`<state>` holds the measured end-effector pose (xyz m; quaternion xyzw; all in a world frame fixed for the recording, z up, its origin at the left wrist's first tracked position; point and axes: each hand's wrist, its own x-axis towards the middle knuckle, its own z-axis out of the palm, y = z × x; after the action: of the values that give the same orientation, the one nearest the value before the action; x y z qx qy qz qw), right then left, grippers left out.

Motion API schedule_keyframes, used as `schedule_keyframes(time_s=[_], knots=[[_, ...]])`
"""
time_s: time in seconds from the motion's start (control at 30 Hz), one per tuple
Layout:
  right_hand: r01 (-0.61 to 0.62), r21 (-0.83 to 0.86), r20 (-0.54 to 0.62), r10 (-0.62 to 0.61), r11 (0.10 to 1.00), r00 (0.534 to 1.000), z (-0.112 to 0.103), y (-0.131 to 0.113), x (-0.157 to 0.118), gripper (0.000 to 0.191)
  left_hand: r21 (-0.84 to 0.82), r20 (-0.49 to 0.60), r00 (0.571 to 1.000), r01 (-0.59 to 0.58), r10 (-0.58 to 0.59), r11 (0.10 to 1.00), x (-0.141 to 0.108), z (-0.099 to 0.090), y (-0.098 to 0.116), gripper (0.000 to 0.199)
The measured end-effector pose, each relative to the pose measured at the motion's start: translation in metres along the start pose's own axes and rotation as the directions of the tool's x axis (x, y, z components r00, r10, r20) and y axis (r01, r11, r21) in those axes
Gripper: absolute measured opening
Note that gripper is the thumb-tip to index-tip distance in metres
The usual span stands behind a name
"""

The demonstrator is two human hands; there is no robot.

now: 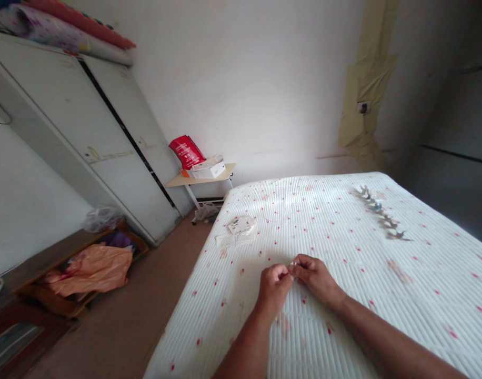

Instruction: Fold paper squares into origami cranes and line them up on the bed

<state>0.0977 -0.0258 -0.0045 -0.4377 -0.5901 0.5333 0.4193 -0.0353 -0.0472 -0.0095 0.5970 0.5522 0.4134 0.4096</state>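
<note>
Above the white quilted mattress (pixel 264 310), my left hand (pixel 275 284) and my right hand (pixel 315 276) meet with their fingertips pinched together. Between them is a small folded piece of paper (pixel 292 265), pale and mostly hidden by the fingers. Beyond my hands to the left lie a small stack of printed paper pieces (pixel 242 225) and a printed paper strip (pixel 235 240). Farther off on the right, several folded paper cranes (pixel 379 209) stand in a slanting row.
Past the bed's far left corner stands a small table (pixel 201 180) with a red bag (pixel 187 152) and a white box (pixel 209 169). A tall pale cabinet (pixel 107 131) is at the left. An orange plastic bag (pixel 93 268) lies on a low wooden bench.
</note>
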Motion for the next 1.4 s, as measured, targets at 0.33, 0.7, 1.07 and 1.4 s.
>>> schedule_keyframes(time_s=[0.33, 0.7, 1.07, 1.4], knots=[[-0.007, -0.049, -0.116, 0.002, 0.999, 0.993, -0.005, -0.008, 0.002, 0.046, 0.034, -0.081, 0.994, -0.068, 0.07, 0.997, 0.0, 0.001, -0.001, 0.013], [-0.128, 0.109, 0.021, 0.127, 0.986, 0.992, -0.014, -0.014, 0.0, 0.044, 0.481, -0.28, 0.823, -0.325, 0.494, 0.814, 0.003, 0.003, -0.009, 0.013], [-0.21, 0.224, 0.137, 0.182, 0.952, 0.974, -0.012, -0.01, 0.0, 0.035, 0.601, -0.229, 0.754, -0.388, 0.616, 0.698, 0.001, 0.003, -0.005, 0.014], [-0.249, 0.249, 0.196, 0.203, 0.936, 0.959, -0.015, -0.011, 0.0, 0.032, 0.641, -0.197, 0.767, -0.37, 0.61, 0.672, -0.001, 0.003, -0.002, 0.014]])
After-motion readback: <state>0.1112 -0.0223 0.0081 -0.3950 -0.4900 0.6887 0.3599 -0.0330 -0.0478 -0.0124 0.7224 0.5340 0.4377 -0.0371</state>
